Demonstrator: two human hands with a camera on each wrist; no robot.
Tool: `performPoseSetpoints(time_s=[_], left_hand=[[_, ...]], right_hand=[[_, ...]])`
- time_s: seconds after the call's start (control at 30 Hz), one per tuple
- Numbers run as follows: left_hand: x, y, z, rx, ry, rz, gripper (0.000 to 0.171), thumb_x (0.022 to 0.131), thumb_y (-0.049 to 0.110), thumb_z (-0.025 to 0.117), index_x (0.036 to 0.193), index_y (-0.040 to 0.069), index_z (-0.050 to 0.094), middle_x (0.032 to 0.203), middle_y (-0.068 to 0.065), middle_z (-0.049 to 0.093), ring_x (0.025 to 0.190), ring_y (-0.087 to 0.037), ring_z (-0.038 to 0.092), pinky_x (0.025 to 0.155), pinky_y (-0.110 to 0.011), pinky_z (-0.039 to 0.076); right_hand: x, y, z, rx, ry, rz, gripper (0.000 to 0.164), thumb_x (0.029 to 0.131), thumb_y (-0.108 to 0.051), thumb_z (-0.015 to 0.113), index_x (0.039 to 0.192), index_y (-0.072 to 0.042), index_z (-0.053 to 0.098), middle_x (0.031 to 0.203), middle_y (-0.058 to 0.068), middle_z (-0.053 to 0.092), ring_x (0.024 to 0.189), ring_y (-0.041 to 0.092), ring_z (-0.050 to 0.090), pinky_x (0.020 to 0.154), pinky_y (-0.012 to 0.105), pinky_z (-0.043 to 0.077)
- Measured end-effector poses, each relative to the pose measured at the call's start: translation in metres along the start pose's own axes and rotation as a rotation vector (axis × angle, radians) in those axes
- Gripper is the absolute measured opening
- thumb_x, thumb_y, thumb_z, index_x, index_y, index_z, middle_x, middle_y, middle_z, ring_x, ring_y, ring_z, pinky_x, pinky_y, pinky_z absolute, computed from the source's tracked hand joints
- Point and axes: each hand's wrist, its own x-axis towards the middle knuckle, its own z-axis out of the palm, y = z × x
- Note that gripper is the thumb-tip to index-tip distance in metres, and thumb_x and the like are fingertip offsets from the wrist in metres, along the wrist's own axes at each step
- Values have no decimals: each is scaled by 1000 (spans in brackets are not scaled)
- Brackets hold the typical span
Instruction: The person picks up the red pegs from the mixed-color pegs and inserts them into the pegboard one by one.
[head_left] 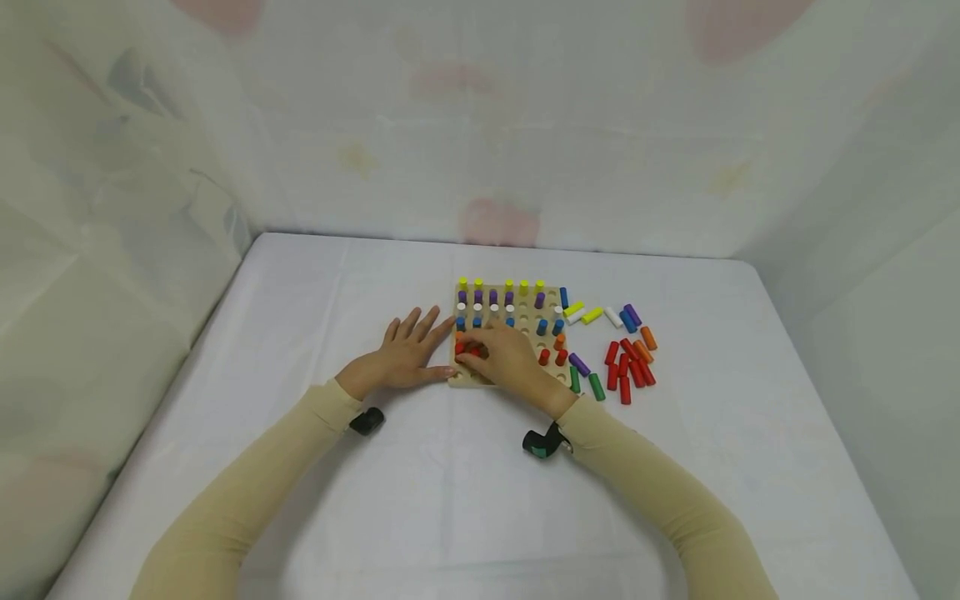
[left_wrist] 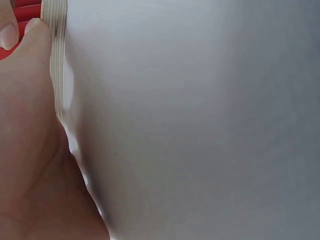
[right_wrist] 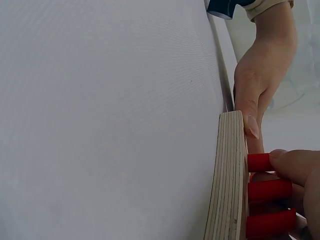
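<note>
A wooden pegboard (head_left: 468, 382) lies on the white-covered table, with rows of yellow, purple, white, blue, orange and red pegs standing in it. My right hand (head_left: 510, 358) reaches over its front left part and pinches a red peg (right_wrist: 259, 162) at the left end of the red row. Two more red pegs (right_wrist: 270, 191) stand beside that one in the right wrist view. Spread flat, my left hand (head_left: 401, 358) rests at the board's left edge, its thumb at the front corner. The right hand hides part of the middle rows.
Loose red pegs (head_left: 625, 390) lie in a group right of the board, with orange pegs (head_left: 648, 337) beside them. Green pegs (head_left: 596, 387) and a purple peg (head_left: 579, 364) lie near its right edge. Yellow pegs (head_left: 592, 315), white and blue ones are farther back.
</note>
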Motion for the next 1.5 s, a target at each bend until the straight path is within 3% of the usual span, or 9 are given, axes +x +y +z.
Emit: performPoseSetpoints(time_s=[0.27, 0.57, 1.5], left_hand=[[2, -3, 2, 8, 2, 7, 96, 89, 78, 39, 160, 30, -5, 168, -12, -10, 154, -44, -11, 119, -69, -1], [1, 0, 0, 24, -11, -7, 93, 93, 70, 45, 160, 30, -5, 168, -11, -11, 154, -43, -11, 120, -69, -1], [1, -2, 1, 9, -8, 2, 95, 91, 74, 43, 160, 29, -5, 168, -13, -11, 154, -44, -11, 120, -69, -1]], right_hand=[[0, 1, -1, -10, -1, 2, 31, 91, -35, 72, 116, -18, 74, 92, 2, 66, 73, 11, 53, 59, 21, 45], [-1, 2, -2, -3, -17, -18, 28, 92, -34, 71, 114, -18, 74, 93, 1, 68, 77, 10, 52, 62, 21, 45], [-2, 2, -9, 43, -35, -27, 21, 92, -31, 72, 109, -20, 74, 92, -5, 72, 77, 8, 52, 64, 21, 43]])
